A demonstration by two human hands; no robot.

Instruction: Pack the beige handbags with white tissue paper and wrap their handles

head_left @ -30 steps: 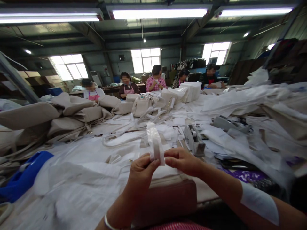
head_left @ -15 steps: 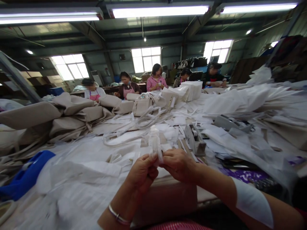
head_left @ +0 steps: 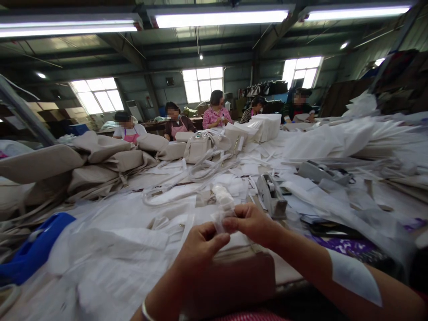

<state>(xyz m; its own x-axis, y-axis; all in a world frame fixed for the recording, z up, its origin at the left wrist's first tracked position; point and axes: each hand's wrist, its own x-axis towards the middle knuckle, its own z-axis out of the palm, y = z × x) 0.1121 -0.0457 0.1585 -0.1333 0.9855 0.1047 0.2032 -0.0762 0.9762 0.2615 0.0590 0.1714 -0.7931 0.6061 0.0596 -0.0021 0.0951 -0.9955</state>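
Observation:
Above a beige bag at the table's front edge, a bundle in white translucent wrapping points upward, away from me. What is inside the wrapping cannot be made out. My right hand pinches the bundle's lower end between thumb and bent fingers. From the left, my left hand has its fingers closed on the same lower end, with the thumb stretched across in front. White sheet material lies beneath both hands on the bag's top.
Grey tape dispensers stand to the right. A blue plastic object is at the left. Beige bags pile up behind it. White sheets are stacked at the far right. Several co-workers sit across the table.
The wrapped bundle has tilted to the right and its top has dropped. My left thumb has moved away from it. My right hand has risen slightly along the wrapping.

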